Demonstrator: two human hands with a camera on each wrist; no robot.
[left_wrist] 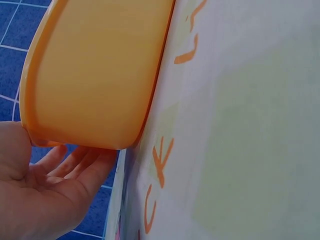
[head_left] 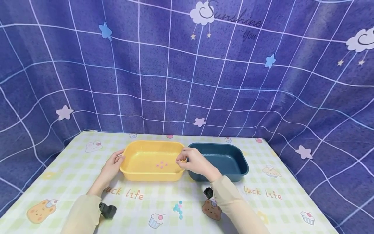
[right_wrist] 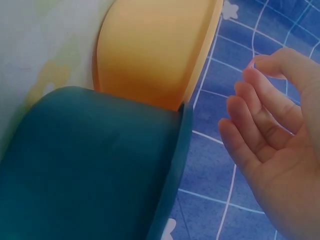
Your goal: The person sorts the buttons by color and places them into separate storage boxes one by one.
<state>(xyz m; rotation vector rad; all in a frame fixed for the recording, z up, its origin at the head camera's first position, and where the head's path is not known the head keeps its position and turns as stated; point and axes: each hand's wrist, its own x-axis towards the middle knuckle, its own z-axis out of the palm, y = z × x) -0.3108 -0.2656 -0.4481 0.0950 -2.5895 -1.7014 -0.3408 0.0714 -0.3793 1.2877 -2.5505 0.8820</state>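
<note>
Currently, my left hand (head_left: 112,164) is gripping the yellow plastic basin (head_left: 140,176) by its nine-o'clock end, thumb at the rim and fingers against the outer wall. Taking that basin's middle as the dial's centre, my right hand (head_left: 196,160) is hovering at three o'clock, thumb and forefinger pinching a tiny pink bead (right_wrist: 251,63). A few loose pink beads (head_left: 161,167) are lying inside, toward four. A dark teal basin (head_left: 232,178) is standing just beside at three; turquoise beads (head_left: 180,202) are resting on the worktop (head_left: 122,211) toward five.
</note>
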